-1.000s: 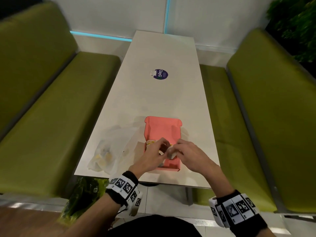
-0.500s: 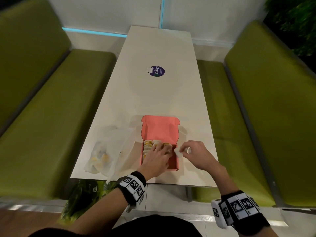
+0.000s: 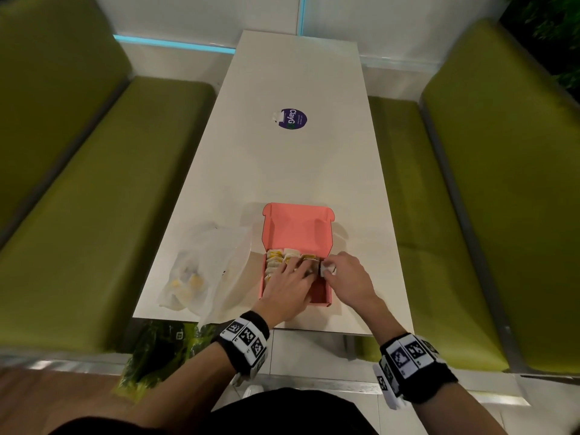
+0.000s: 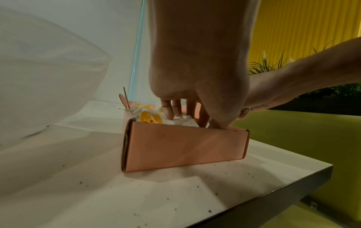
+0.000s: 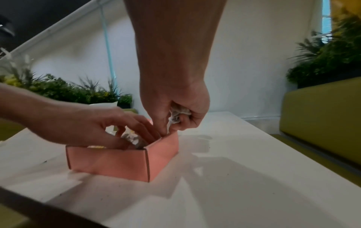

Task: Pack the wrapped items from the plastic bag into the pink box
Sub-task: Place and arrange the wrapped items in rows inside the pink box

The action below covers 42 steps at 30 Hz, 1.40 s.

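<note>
The pink box (image 3: 326,298) lies open near the table's front edge, its lid (image 3: 296,227) folded back. Several white and yellow wrapped items (image 3: 277,257) fill its far part. My left hand (image 3: 299,270) reaches into the box with fingers spread, pressing on the wrapped items (image 4: 150,118). My right hand (image 3: 334,266) pinches one white wrapped item (image 3: 328,270) just above the box's right wall; the right wrist view shows this wrapped item (image 5: 178,115) crumpled between thumb and fingers (image 5: 192,117). The clear plastic bag (image 3: 205,265), left of the box, holds several more wrapped items.
The long white table (image 3: 298,171) carries a round purple sticker (image 3: 292,118) in its middle. Green benches (image 3: 94,199) flank it on both sides. A green bag (image 3: 163,350) sits on the floor below the table's front left corner.
My right hand, which had drawn away to the right with the wrapped item, has come back to the box's right wall. The left hand stays in the box, now reaching further in.
</note>
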{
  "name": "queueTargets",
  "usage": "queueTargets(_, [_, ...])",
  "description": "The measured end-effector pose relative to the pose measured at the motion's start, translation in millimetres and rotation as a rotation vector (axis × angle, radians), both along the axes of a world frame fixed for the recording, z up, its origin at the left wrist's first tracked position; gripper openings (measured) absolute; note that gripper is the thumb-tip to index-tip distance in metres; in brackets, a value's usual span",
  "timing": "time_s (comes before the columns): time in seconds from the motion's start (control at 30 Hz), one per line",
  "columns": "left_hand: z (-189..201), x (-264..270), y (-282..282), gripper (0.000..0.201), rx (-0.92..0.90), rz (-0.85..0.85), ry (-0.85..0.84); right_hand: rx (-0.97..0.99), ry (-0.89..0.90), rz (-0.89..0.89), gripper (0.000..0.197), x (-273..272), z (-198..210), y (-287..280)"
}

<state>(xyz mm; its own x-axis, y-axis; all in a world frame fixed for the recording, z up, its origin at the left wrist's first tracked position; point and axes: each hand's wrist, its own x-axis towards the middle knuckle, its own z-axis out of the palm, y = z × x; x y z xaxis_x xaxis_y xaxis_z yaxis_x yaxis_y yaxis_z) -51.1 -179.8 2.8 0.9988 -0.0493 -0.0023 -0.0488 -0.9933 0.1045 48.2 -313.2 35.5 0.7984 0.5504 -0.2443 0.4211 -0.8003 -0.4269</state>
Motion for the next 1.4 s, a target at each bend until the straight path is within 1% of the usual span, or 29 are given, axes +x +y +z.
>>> queueTargets(0.1, [1.5,0.3,-1.1,0.036,0.008,0.008,0.006,-0.130,-0.114,0.033,0.017,-2.2,-2.2,8.9])
queueTargets(0.17, [2.5,-0.1,-1.2,0.036,-0.002,0.010,-0.006,-0.167,-0.147,0.036,0.015,-3.1,-5.5,12.4])
queueTargets(0.27, [3.4,-1.1,-1.0,0.034,-0.023,0.015,-0.041,-0.186,-0.155,0.025,0.014,-4.9,-10.3,13.4])
queueTargets(0.37, [5.9,-2.4,-1.8,0.031,-0.048,0.017,-0.055,-0.151,-0.130,0.024,0.013,-4.1,-11.0,10.8])
queueTargets(0.47, [7.8,-1.3,-1.7,0.029,-0.079,0.011,-0.057,-0.051,-0.071,0.002,0.015,-1.8,-4.7,4.5])
queueTargets(0.53, [7.8,-1.2,-0.5,0.028,-0.112,0.004,-0.085,0.047,-0.032,-0.063,0.025,-1.3,0.9,-0.9])
queueTargets(0.63, [8.1,-2.1,-0.7,0.028,-0.194,0.044,-0.152,0.320,0.062,-0.208,0.034,-0.9,8.0,-10.3])
queueTargets(0.67, [10.3,-2.8,-1.5,0.025,-0.221,0.066,-0.175,0.425,0.122,-0.252,0.032,-1.9,11.4,-12.4])
queueTargets(0.7, [13.3,-3.4,-2.3,0.022,-0.257,0.086,-0.198,0.530,0.206,-0.291,0.026,-3.5,14.8,-13.6])
queueTargets(0.73, [18.7,-3.9,-3.2,0.024,-0.313,0.099,-0.222,0.641,0.321,-0.333,0.019,-6.4,19.5,-13.1])
queueTargets(0.77, [24.7,-4.1,-4.1,0.026,-0.389,0.108,-0.256,0.738,0.429,-0.373,0.022,-9.0,23.5,-11.7])
queueTargets(0.83, [40.7,-5.1,-7.4,0.026,-0.578,0.142,-0.304,0.872,0.594,-0.439,0.039,-12.7,30.0,-7.4])
queueTargets(0.9, [54.9,-7.0,-12.4,0.024,-0.745,0.192,-0.297,0.965,0.685,-0.439,0.051,-15.4,34.4,-0.8])
queueTargets(0.97, [62.2,-8.2,-15.9,0.025,-0.834,0.233,-0.273,0.992,0.730,-0.413,0.061,-19.5,35.7,6.1])
queueTargets(1.0, [63.2,-8.4,-16.6,0.027,-0.846,0.238,-0.266,0.998,0.741,-0.401,0.062,-21.6,36.5,9.2])
queueTargets(1.13, [58.5,-7.8,-13.4,0.031,-0.852,0.249,-0.256,0.989,0.783,-0.385,0.050,-27.4,39.3,18.5])
queueTargets(1.23, [58.2,-9.6,-10.1,0.033,-0.901,0.290,-0.218,0.916,0.725,-0.337,0.057,-29.9,37.9,19.5])
queueTargets(1.27, [58.9,-9.9,-9.6,0.032,-0.901,0.294,-0.206,0.894,0.706,-0.327,0.058,-30.8,37.2,19.3])
queueTargets(1.3, [59.3,-9.8,-9.3,0.028,-0.900,0.298,-0.198,0.894,0.710,-0.336,0.054,-31.3,36.4,19.8])
queueTargets(1.33, [60.0,-9.3,-9.2,0.024,-0.901,0.304,-0.196,0.911,0.730,-0.358,0.048,-31.6,36.7,20.1])
queueTargets(1.4, [62.0,-8.2,-9.6,0.016,-0.922,0.310,-0.204,0.948,0.775,-0.408,0.045,-31.2,36.2,20.4])
